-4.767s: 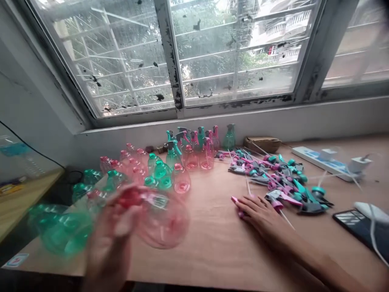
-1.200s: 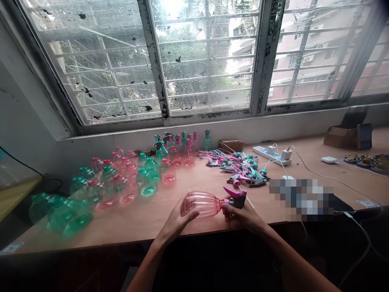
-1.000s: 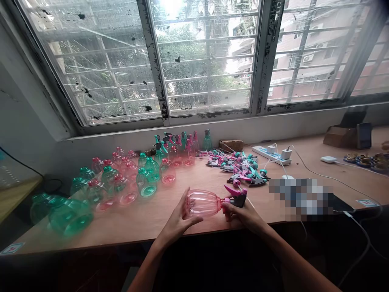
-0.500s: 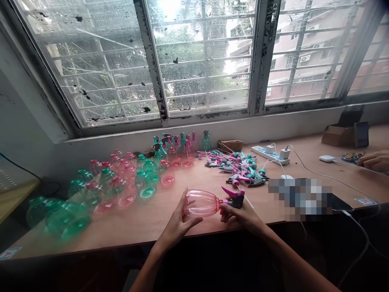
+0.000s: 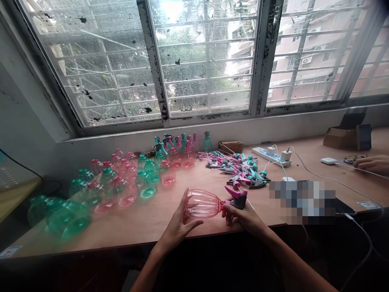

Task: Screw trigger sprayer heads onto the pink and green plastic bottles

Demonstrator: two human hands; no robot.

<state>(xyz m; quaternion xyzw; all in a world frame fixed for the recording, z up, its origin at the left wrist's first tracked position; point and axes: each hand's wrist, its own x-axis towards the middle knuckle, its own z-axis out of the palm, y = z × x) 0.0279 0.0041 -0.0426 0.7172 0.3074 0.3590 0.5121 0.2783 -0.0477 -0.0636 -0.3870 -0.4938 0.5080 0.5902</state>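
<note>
I hold a clear pink spray bottle [image 5: 204,203] on its side just above the wooden table [image 5: 158,221]. My left hand [image 5: 179,225] cups its round base, fingers curled around it. My right hand [image 5: 243,215] pinches the neck where a pink and black trigger sprayer head [image 5: 235,197] sits on the bottle. A pile of loose trigger heads [image 5: 240,168] in pink, teal and grey lies behind my right hand.
Several empty pink and green bottles [image 5: 121,184] crowd the table's left side, and capped bottles [image 5: 179,148] stand by the wall. A power strip [image 5: 272,156] with cables lies at the right. Another person's hand [image 5: 372,164] rests at the far right edge.
Earlier my left hand brought a pink bottle in while my right lay by the loose heads. Now both hold the bottle with a head on it; my left grip has shifted to its base.
</note>
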